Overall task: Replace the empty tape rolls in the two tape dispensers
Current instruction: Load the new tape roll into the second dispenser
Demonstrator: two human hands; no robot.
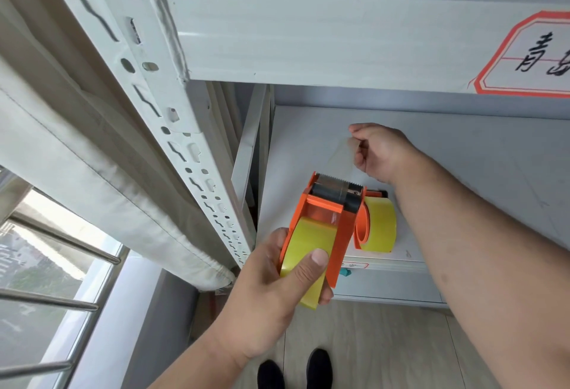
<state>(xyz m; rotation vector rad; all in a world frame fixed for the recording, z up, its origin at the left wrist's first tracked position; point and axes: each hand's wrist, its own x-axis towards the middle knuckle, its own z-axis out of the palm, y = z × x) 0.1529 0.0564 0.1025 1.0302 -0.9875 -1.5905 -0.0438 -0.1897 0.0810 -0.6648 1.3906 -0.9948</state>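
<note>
My left hand grips an orange tape dispenser from below, thumb pressed on its yellow tape roll. The dispenser is held in the air in front of the white shelf, its metal blade end pointing away. My right hand is above the shelf beyond the blade, fingers pinched on the clear tape end pulled out from the dispenser. A second orange dispenser loaded with a yellow roll lies on the shelf, just right of the held one, partly hidden by it.
A grey metal rack surrounds the shelf: a slotted upright on the left and a beam with a red-bordered label overhead. A white curtain and window bars are at left. My black shoes stand on wood floor.
</note>
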